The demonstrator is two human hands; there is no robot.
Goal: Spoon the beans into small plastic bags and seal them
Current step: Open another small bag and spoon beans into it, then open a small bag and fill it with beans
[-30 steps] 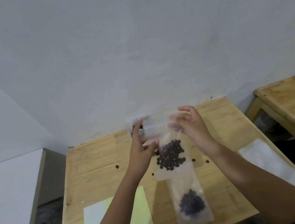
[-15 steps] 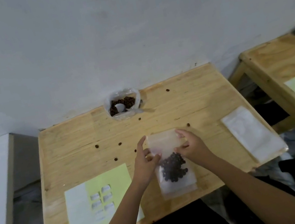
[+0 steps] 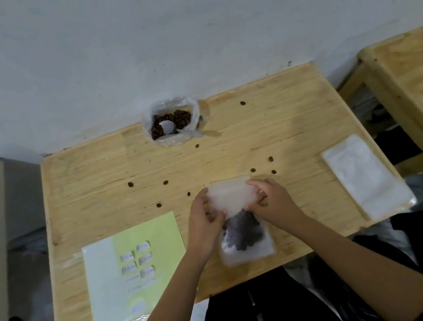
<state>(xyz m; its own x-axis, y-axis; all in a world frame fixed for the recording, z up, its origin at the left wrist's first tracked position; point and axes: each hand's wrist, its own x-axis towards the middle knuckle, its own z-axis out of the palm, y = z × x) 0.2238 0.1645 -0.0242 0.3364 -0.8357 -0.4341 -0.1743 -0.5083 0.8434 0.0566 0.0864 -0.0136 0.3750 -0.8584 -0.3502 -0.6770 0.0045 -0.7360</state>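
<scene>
Partly blurred: the beans [image 3: 245, 232] in the small bag [image 3: 232, 199] read as a dark smear, and I cannot tell whether the bag's mouth is sealed. The left hand [image 3: 204, 225] and right hand [image 3: 276, 204] each pinch a side of its upper half, fingers curled. The bag lies on the table [image 3: 95, 180] with the beans just below the grip. The stock bag [image 3: 152, 111] with its spoon [image 3: 170, 128] stands well beyond.
</scene>
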